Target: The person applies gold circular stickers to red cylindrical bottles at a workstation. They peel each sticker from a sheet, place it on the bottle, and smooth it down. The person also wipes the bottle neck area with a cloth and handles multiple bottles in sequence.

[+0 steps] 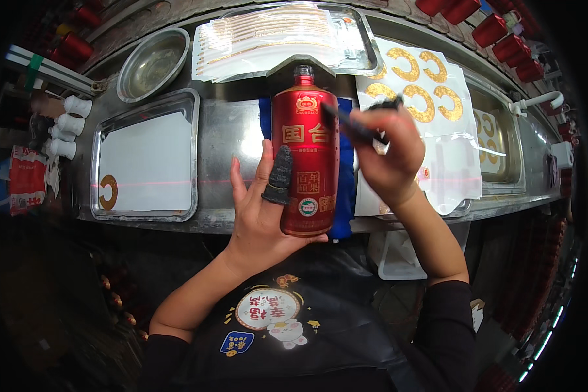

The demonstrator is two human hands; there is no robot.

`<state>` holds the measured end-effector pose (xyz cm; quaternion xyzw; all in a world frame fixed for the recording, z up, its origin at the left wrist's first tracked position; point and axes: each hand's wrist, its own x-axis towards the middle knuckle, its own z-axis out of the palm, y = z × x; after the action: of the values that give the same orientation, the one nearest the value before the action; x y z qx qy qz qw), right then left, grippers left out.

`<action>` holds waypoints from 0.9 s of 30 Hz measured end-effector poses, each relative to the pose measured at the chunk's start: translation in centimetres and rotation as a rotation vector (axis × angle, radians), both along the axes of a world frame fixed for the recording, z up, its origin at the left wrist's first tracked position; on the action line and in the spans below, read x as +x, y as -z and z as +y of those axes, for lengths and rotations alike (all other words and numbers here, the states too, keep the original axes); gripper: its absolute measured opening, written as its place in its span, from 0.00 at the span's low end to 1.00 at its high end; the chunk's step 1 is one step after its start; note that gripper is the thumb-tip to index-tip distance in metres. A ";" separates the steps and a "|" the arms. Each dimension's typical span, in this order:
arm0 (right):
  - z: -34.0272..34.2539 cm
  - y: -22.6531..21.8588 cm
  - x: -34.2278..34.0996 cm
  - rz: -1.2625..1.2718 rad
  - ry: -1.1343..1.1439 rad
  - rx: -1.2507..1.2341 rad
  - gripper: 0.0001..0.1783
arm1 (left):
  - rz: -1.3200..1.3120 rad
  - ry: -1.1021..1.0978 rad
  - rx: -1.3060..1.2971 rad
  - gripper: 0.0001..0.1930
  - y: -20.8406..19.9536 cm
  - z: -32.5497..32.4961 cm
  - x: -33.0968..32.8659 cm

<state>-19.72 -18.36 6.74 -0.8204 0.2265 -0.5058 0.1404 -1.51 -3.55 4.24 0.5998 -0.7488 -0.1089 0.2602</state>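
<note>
A red glass bottle (294, 157) with gold print lies on its back on a blue cloth (344, 196), its neck pointing away from me and resting at a dark holder (282, 73). My left hand (258, 206) grips the bottle's lower end, thumb at the base. A black finger cot (279, 176) covers one finger, which lies along the bottle's side. My right hand (392, 147) is closed around a dark-handled tool (359, 125) at the bottle's upper right. Motion blurs the tool's tip, so its kind is unclear.
Left, a metal tray (195, 163) holds white sheets with a gold C-shaped decal (108, 191). Behind it sits a metal bowl (151, 65). Stacked decal sheets (261, 39) fill a far tray; more sheets (431, 85) lie right, beside a water basin (513, 147) with a white tap (539, 101).
</note>
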 end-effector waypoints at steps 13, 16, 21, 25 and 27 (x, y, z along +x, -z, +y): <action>9.9 1.2 -2.2 -0.283 0.077 0.543 0.11 | 0.110 0.024 0.091 0.63 0.9 0.0 1.4; 10.5 0.8 -2.0 -0.172 0.091 0.586 0.11 | 0.126 0.020 0.137 0.61 1.3 -0.3 1.4; 10.2 2.8 -3.4 -0.182 0.176 0.575 0.11 | 0.138 -0.017 0.147 0.59 1.8 0.0 1.2; 9.7 2.0 -2.2 -0.234 0.184 0.916 0.05 | 0.195 0.012 0.052 0.65 1.4 0.6 2.3; 8.9 2.1 -2.2 -0.230 0.339 0.709 0.05 | 0.415 -0.020 0.043 0.60 0.4 0.3 3.0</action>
<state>-21.93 -9.46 4.67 -0.6103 0.5016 -0.5008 0.3537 1.46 -3.24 3.80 0.5773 -0.6707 -0.2436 0.3969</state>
